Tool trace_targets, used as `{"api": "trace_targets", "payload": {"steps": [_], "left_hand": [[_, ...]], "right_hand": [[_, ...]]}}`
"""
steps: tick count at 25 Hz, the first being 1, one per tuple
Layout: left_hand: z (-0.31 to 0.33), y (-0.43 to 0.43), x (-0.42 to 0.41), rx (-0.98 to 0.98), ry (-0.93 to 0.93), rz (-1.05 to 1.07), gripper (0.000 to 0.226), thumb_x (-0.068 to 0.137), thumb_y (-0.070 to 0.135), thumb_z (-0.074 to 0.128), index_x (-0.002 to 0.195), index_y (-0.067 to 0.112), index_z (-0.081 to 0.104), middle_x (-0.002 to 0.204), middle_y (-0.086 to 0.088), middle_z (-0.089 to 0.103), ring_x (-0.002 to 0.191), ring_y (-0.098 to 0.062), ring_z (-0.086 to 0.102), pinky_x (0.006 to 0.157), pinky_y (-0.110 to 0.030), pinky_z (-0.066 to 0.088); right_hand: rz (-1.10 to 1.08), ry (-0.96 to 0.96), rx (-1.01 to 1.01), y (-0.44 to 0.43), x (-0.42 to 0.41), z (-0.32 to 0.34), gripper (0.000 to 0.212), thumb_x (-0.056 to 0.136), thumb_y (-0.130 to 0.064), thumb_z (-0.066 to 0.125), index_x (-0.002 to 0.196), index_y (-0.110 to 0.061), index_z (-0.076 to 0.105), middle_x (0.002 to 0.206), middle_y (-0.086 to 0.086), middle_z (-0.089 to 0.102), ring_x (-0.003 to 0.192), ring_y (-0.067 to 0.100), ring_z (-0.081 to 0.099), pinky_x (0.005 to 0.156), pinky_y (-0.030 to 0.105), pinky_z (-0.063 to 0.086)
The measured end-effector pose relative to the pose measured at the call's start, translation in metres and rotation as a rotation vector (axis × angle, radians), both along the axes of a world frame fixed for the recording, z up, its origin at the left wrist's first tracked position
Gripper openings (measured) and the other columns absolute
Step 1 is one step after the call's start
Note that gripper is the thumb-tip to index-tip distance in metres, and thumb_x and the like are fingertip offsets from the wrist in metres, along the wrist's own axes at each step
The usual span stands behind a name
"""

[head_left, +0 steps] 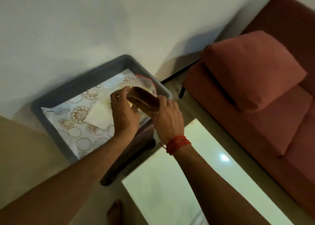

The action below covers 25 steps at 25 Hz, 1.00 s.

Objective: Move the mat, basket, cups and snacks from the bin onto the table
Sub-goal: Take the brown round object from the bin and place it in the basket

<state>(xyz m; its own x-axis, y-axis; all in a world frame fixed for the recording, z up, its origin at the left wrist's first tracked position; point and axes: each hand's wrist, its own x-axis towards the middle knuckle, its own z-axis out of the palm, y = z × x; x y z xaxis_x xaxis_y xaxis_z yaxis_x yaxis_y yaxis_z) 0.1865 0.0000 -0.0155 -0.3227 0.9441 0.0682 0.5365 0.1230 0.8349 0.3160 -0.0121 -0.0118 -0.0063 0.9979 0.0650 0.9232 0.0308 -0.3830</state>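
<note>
Your fingers are closed on a brown basket (142, 99) from both ends: your left hand (123, 113) grips its near-left end, thumb on top and fingers curled underneath, and your right hand (167, 118) clamps its right end, fingers wrapped over the rim. You hold the basket tilted, above the right part of a grey bin (95, 74) that sits on the floor against a white wall (102, 23). A patterned mat (80, 115) lies flat in the bin and covers most of its bottom, with a pale square sheet (99, 116) resting on it just left of your left hand. Behind the basket, in the bin's far right corner, a clear bag (146, 83) with a red edge shows; its contents are too blurred to tell. A red thread band (178, 143) circles your right wrist. The table (187, 182), with a glossy pale top and a dark edge, stands just beside the bin, under your right forearm. A red sofa (272, 105) with a cushion (252, 71) lies to the right. Cups cannot be made out.
</note>
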Motion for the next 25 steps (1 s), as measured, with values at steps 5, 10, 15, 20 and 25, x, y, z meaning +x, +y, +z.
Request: {"api": "trace_targets", "payload": {"steps": [5, 10, 15, 20, 25], "left_hand": [[-0.008, -0.088, 0.127, -0.182, -0.290, 0.042, 0.047, 0.092, 0.007, 0.070, 0.136, 0.013, 0.051, 0.136, -0.012, 0.061, 0.118, -0.028, 0.065, 0.094, -0.035, 0.057], [-0.016, -0.204, 0.253, -0.255, -0.375, -0.096, 0.021, 0.100, 0.016, 0.058, 0.120, 0.021, 0.063, 0.110, 0.003, 0.066, 0.097, -0.018, 0.068, 0.073, -0.018, 0.053], [-0.023, -0.298, 0.334, -0.311, -0.325, -0.284, 0.023, 0.102, 0.014, 0.053, 0.120, 0.022, 0.065, 0.109, 0.004, 0.067, 0.089, -0.012, 0.067, 0.071, -0.018, 0.054], [-0.042, -0.373, 0.386, -0.340, -0.259, -0.492, 0.025, 0.103, 0.014, 0.051, 0.122, 0.025, 0.065, 0.113, 0.010, 0.067, 0.100, -0.009, 0.063, 0.075, -0.008, 0.046], [-0.074, -0.422, 0.402, -0.395, -0.198, -0.702, 0.027, 0.105, 0.019, 0.051, 0.127, 0.024, 0.065, 0.119, 0.010, 0.068, 0.102, -0.002, 0.063, 0.076, -0.004, 0.047]], "right_hand": [[-0.192, 0.017, -0.010, -0.115, 0.103, -0.002, 0.048, 0.096, -0.052, 0.057, 0.129, -0.017, 0.051, 0.116, 0.005, 0.064, 0.100, 0.024, 0.059, 0.078, 0.038, 0.054], [-0.448, 0.120, -0.001, -0.242, 0.204, -0.010, 0.039, 0.093, -0.051, 0.060, 0.113, -0.019, 0.052, 0.103, 0.000, 0.062, 0.089, 0.022, 0.057, 0.068, 0.035, 0.051], [-0.659, 0.190, 0.003, -0.345, 0.268, -0.023, 0.042, 0.090, -0.057, 0.060, 0.109, -0.021, 0.048, 0.100, -0.003, 0.058, 0.087, 0.018, 0.054, 0.069, 0.033, 0.051], [-0.847, 0.288, 0.047, -0.431, 0.308, -0.048, 0.045, 0.087, -0.059, 0.065, 0.110, -0.025, 0.047, 0.104, -0.006, 0.057, 0.088, 0.013, 0.056, 0.065, 0.018, 0.047], [-1.008, 0.383, 0.045, -0.484, 0.320, -0.080, 0.045, 0.085, -0.057, 0.070, 0.108, -0.027, 0.044, 0.103, -0.007, 0.057, 0.085, 0.010, 0.059, 0.065, 0.018, 0.051]]}}
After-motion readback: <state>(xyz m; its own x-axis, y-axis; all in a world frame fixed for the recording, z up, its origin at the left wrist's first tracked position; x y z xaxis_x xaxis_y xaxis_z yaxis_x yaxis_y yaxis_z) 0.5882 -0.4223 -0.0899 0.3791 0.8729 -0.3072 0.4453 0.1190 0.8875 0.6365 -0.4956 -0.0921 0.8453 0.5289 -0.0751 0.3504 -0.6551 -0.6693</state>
